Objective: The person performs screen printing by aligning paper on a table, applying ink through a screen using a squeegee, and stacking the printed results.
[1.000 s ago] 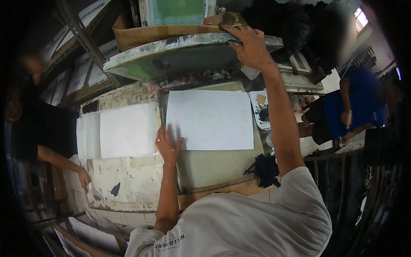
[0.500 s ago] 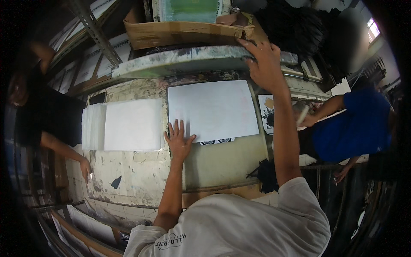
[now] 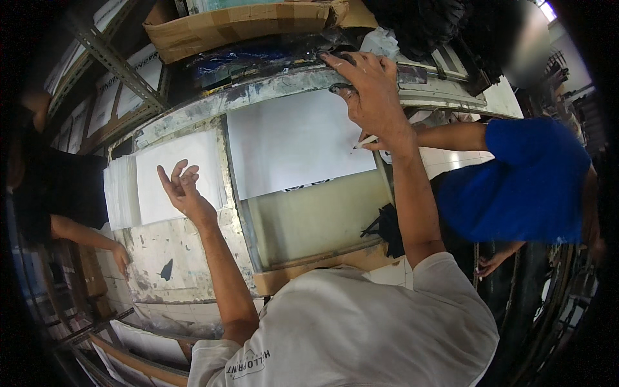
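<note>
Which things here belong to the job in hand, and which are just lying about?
Apparently in the job:
stained frame edge, gripped by the right hand
large white sheet
stack of white sheets, below the open left hand

Seemingly lying about:
cardboard box
dark crumpled cloth
dark scrap

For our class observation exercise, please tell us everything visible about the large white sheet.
The large white sheet is thin, flat and mostly blank, seemingly paper. It lies slightly askew on the yellowish bed, dark markings showing past its near edge. The paint-stained frame crosses its far edge from this view, and a co-worker's hand with a pale stick overlaps its right side; whether either touches it is unclear.
</note>
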### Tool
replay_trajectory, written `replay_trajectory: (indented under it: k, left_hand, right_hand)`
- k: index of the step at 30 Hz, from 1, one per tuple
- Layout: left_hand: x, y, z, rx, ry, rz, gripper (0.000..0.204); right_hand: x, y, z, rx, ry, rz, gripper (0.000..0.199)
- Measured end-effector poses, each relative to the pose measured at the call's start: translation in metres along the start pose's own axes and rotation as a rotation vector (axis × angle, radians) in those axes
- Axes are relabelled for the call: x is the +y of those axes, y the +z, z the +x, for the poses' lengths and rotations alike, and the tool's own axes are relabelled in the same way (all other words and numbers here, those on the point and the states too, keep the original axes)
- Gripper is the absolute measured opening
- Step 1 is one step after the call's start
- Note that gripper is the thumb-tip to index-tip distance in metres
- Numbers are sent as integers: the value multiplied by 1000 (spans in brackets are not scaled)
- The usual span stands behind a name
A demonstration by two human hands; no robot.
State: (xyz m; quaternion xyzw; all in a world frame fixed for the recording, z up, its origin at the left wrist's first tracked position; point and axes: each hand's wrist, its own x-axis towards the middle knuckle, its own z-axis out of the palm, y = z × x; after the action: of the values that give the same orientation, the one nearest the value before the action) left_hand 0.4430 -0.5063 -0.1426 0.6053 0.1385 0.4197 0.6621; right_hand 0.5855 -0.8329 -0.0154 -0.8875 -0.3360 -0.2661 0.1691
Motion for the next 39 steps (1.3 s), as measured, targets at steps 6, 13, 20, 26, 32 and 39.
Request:
replay_trajectory:
  k: [6,13,20,26,32,39]
  left_hand:
    - [5,6,9,-43,57,74,72]
    - [-71,20,-56,-702,286,980,67]
    - [-118,0,-76,-810,229,1254,60]
    - [-123,-19,-57,-841,200,1229,69]
    - [-70,-7,-56,-294,10,471,84]
    - [-81,-46,-54,-525,11,860,79]
  right_hand:
    - [-4,0,-7,-38,53,16,54]
    - [-1,-4,2,-3,39,0,55]
    - [-6,-1,7,-8,56,20,55]
    - [-9,-3,3,12,28,36,59]
    - [-19,-1,-32,-78,85,26,63]
    - [-34,10,-72,-162,141,50,64]
